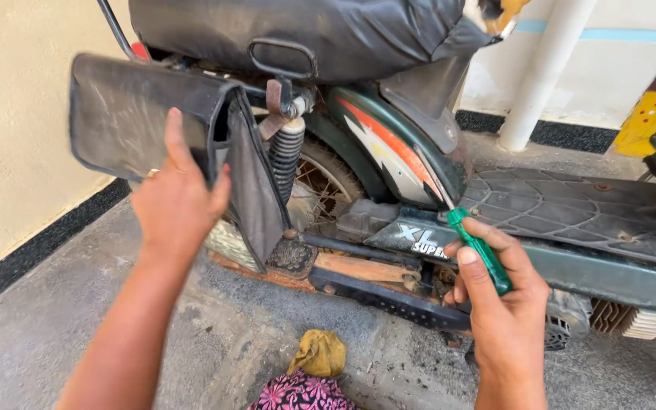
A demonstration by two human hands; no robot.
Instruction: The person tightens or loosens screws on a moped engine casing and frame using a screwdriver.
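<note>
The left hand (178,199) presses flat, fingers spread, against the black side bag (153,121), pushing it aside off the moped's rear shock (285,156), while the right hand (499,292) clenches a green-handled screwdriver (478,249), tip up-left toward the side panel (400,156).

We see the scene in bright, even daylight, with soft shadows only: a dark patch lies on the floor (282,326) under the moped (419,190), and the space behind the saddle bag (146,121) is quite dim. The cream wall (9,137) on the left is strongly lit and a little washed out, with no hard glare. The middle is sharp, but straight lines bend slightly near the edges, and the white pipe (544,72) leans.
</note>
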